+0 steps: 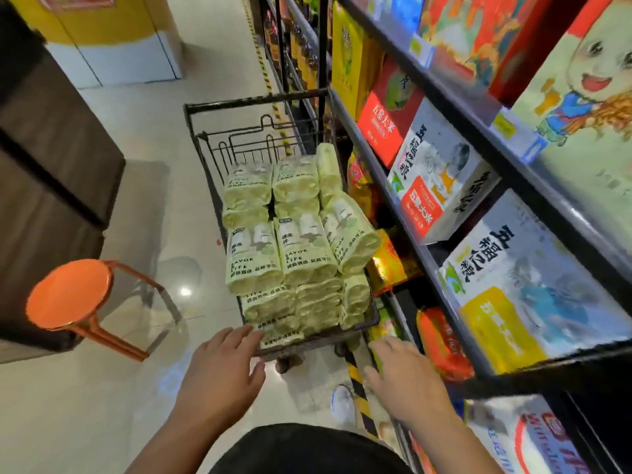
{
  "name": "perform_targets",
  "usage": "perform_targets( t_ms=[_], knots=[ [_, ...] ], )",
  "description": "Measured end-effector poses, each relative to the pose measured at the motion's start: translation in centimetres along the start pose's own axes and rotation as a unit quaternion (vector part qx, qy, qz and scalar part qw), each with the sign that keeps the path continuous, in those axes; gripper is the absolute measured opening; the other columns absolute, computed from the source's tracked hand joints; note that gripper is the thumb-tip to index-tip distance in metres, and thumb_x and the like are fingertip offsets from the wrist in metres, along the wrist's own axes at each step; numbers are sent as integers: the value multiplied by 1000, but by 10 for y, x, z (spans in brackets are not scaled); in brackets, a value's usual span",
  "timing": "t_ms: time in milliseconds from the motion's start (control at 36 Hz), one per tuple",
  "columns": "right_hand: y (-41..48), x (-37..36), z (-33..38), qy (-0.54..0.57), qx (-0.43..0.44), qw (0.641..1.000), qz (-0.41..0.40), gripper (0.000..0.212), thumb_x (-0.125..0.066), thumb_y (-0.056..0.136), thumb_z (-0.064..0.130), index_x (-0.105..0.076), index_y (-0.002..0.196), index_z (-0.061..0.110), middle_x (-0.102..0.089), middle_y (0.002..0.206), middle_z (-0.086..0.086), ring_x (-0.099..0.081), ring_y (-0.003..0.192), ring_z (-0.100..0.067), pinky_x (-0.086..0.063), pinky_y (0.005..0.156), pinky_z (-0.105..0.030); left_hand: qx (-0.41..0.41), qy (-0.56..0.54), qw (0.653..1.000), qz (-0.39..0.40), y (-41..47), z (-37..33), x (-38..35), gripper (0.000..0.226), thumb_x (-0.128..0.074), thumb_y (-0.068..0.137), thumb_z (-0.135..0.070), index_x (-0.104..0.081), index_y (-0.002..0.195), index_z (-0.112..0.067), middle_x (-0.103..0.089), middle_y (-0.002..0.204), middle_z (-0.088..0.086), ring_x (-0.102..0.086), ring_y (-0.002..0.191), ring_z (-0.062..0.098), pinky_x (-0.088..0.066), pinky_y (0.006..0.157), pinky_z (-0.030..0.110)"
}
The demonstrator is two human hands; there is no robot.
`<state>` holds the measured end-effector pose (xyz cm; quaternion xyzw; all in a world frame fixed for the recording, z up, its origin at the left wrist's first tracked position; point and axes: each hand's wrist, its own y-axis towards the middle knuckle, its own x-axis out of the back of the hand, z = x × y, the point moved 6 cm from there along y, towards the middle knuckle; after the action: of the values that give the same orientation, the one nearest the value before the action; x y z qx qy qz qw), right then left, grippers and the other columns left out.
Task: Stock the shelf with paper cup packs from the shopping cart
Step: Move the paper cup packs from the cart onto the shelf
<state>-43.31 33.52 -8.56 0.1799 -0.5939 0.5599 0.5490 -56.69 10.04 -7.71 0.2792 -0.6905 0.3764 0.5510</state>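
1. Head view: a black wire shopping cart point(212, 159) stands on the pale tiled floor point(147, 131), its right side close against the shelf point(478, 107).
2. The pale green paper cup packs point(304, 251) fill the near half of the cart. They are stacked in layers above its rim, and one pack at the right edge leans toward the shelf. The far end of the cart shows bare wire.
3. The left hand point(222, 374) reaches to the cart's near left corner with its fingers straight and slightly spread, holding nothing. The fingertips lie at the lowest pack by the rim; I cannot tell if they touch it.
4. The right hand point(403, 374) hovers just beside the near right corner, fingers wide and relaxed, empty, between the cart and the shelf's lower level.
5. Boxed rice point(441, 186) with printed labels lines the shelf levels on the right.
6. An orange round stool point(68, 294) stands on the floor to the cart's left, well apart from it.
7. A white shoe point(343, 403) shows on the floor between the hands.
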Motion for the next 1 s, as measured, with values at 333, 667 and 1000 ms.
perform_targets(
  t_ms=[333, 667, 1000],
  knots=[
    [145, 33, 3, -84, 59, 990, 96, 49, -41, 101, 43, -43, 144, 19, -45, 145, -3, -41, 133, -26, -42, 107, -41, 95, -16, 995, -8, 75, 25, 2, 50, -46, 79, -47, -75, 110, -22, -76, 106, -3, -74, 90, 22, -61, 66, 37],
    [243, 50, 62, -103, 32, 991, 76, 48, -45, 98, 35, -45, 143, 19, -45, 143, -5, -45, 129, -26, -42, 104, -38, 84, -73, 993, 41, 164, 115, -18, 48, -58, 81, -42, -69, 120, -15, -74, 112, 3, -72, 93, 28, -59, 68, 41],
    [301, 43, 101, -42, -66, 993, 86, 57, -57, 98, 43, -39, 146, 17, -39, 148, -8, -38, 137, -29, -37, 110, -39, 34, -93, 989, 113, 233, 157, -57, 58, -57, 90, -58, -52, 135, -22, -62, 127, -2, -64, 105, 24, -53, 83, 43]
  ],
)
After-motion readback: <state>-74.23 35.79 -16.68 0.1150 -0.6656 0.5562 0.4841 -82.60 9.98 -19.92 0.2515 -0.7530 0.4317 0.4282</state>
